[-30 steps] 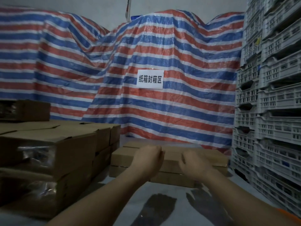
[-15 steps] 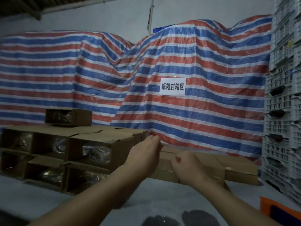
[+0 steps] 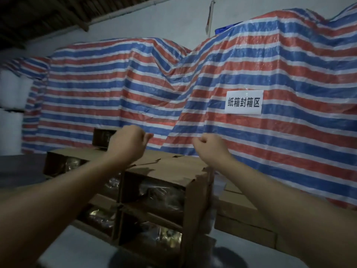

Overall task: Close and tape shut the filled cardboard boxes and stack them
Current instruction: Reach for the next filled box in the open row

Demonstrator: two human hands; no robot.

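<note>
On the left, a stack of open-fronted cardboard boxes (image 3: 154,200) sits on the near table (image 3: 19,171), their shiny wrapped contents facing out, probably so they can be checked and reached before closing, and one small box (image 3: 101,137) rests on top at the far left. Above the stack, the left hand (image 3: 128,145) and then the right hand (image 3: 209,147) hang in loose fists, apart and holding nothing I can make out, seemingly poised to take a box. To the right lie flat closed boxes (image 3: 245,217), low against the striped tarp (image 3: 289,64) with its white sign (image 3: 243,102).
</note>
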